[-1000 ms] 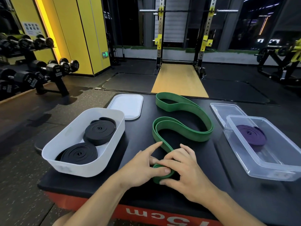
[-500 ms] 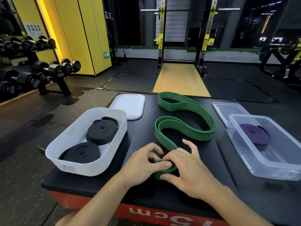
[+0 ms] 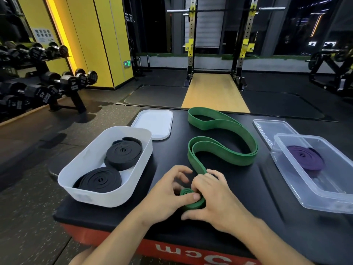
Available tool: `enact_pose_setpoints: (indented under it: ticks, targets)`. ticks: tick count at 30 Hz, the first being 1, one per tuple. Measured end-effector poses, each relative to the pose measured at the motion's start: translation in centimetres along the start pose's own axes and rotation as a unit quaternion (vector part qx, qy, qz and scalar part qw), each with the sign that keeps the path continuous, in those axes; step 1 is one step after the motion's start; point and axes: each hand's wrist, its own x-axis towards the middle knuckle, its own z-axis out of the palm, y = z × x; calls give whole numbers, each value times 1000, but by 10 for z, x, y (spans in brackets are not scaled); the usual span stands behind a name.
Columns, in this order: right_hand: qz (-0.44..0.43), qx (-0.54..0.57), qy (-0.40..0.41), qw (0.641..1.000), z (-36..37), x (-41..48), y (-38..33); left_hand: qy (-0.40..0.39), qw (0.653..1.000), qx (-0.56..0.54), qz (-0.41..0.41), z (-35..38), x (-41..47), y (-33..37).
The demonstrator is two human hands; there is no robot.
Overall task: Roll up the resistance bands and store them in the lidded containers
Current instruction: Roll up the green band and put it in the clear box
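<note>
Rubber of this flat, wide sort is soft and light but springy. Expect the green band (image 3: 223,148) to unwind the moment pressure comes off it, and expect its matte face to grip skin and tabletop rather than slide. Its near end is wound into a small, tight coil (image 3: 192,203) lying flat at the front of the tabletop (image 3: 248,188). The free length runs away from you in a doubled S-shaped loop toward the far edge. Your left hand (image 3: 168,196) pinches the coil from the left, thumb pressed onto the wound edge. Your right hand (image 3: 215,199) curls round it from the right, thumb against the near side. Take hold on the coil's outer wrap and flat faces, not on the loose tail, and feed the tail in under light tension so the layers stack evenly. To your left the white container (image 3: 86,180) holds two black rolls (image 3: 123,154), with its white lid (image 3: 152,123) lying behind it. To your right the clear container (image 3: 324,196) holds one purple roll (image 3: 305,157), with its clear lid (image 3: 271,129) at its far end.
</note>
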Motion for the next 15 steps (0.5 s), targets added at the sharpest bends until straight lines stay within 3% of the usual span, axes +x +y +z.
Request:
enact_pose_setpoints:
  ticks: [5,8,15]
  targets:
    - [-63,70,-133,987,-29,9,8,-29,999,-8,-18,-3,1,4]
    - [-90,34,-142,985,-31,13,8,-54,998,12,-25,-5,4,5]
    - [-51,-28,-139,989,-36,21,2,-45,998,-45,-12,-3,1,2]
